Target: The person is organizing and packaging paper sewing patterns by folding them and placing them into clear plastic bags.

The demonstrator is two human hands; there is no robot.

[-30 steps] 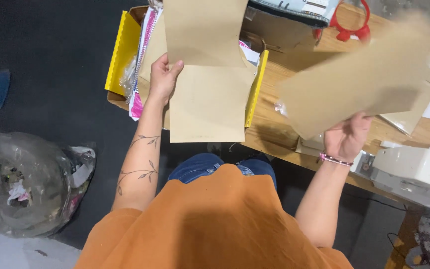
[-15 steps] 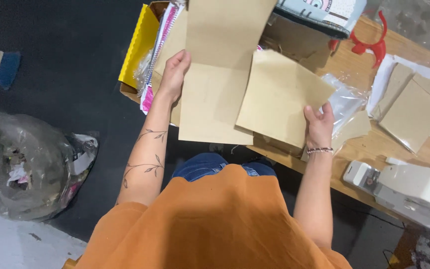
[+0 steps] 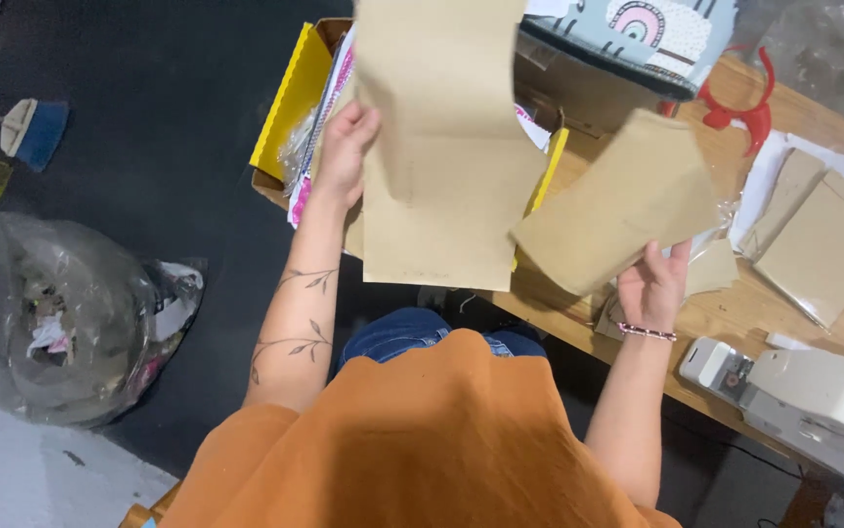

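Head view: brown paper sheets (image 3: 441, 186) in both hands (image 3: 344, 152).

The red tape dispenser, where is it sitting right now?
The red tape dispenser sits at the far edge of the wooden table, beyond the brown envelope in the right hand.
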